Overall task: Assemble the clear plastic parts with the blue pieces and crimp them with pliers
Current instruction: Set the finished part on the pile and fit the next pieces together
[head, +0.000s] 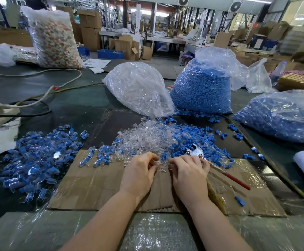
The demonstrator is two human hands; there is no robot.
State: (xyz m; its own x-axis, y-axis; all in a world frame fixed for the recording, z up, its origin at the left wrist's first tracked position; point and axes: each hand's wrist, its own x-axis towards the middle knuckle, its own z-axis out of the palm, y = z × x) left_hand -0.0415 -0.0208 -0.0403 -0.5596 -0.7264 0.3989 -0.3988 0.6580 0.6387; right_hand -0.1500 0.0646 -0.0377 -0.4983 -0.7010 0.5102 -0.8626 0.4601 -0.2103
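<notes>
Hands meeting at the cardboard's far edge: left hand (140, 171) and right hand (188, 169) curled, pinching small clear plastic parts (144, 136). Pliers (197, 153) lying just beside the right knuckles, ungripped. Finished pile (37, 156) heaped toward the table's left edge. Loose blue pieces (189, 140) and three full bags (202, 87) left; probably far from done. Cables (39, 98) well apart.
</notes>
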